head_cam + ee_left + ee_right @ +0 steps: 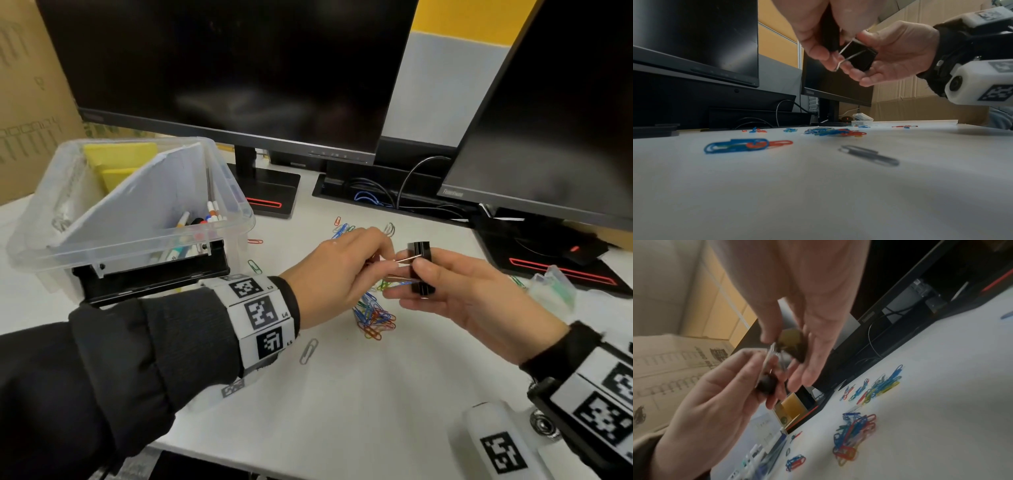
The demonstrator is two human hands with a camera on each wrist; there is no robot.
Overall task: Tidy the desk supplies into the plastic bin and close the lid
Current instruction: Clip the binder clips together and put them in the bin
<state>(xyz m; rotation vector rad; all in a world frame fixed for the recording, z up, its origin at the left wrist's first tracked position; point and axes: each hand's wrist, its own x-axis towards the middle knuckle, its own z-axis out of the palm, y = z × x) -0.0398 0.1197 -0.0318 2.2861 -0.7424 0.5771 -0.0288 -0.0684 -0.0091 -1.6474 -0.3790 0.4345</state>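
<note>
Above the desk, my right hand (435,274) grips a black binder clip (420,267) between thumb and fingers. My left hand (373,253) pinches that clip's silver wire handles (406,259). In the left wrist view the same binder clip (859,56) sits in the right hand (890,56), and a second dark object is tucked in my left hand (818,40); I cannot identify it. The clear plastic bin (236,205) stands open at the left with yellow sticky notes (120,157), paper and pens (205,219) inside. A pile of coloured paper clips (373,318) lies under the hands.
Loose paper clips (308,351) are scattered over the white desk. A black object (150,274) lies against the bin's front. A small clear box (551,287) sits at the right by a monitor base (561,270). Two dark monitors (222,68) and a cable tray (376,195) stand behind.
</note>
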